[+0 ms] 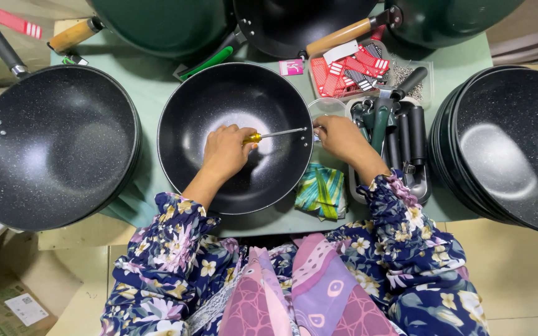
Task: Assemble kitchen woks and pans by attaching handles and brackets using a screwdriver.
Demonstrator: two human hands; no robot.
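a pale green table [157, 87] carries everything. the largest things on it are the pans: a stack of dark speckled woks [505, 149] at the right edge, a single large wok with a dark handle [51, 146] overhanging the left edge, and more pans with wooden handles [337, 37] along the far edge. in the middle, at the near edge, sits a handleless black wok [235, 137].

right of it a tray [420, 185] holds black handles [406, 134], and beyond that a clear box holds red and white tags [347, 68] and small screws. a folded green striped cloth [320, 191] lies just beside the wok's near right rim.

the left hand [225, 152] is inside the middle wok, fingers closed around the yellow grip of a screwdriver [272, 134]. the tool's long axis runs nearly level, left to right, its shaft pointing from that hand toward the wok's right rim. the right hand [340, 138] is just outside that rim, fingers pinched together where the tip arrives; what they pinch is too small to tell. so the driver tip and the right hand meet at the rim, with the wall of the wok between them, and the left hand is the one driving.
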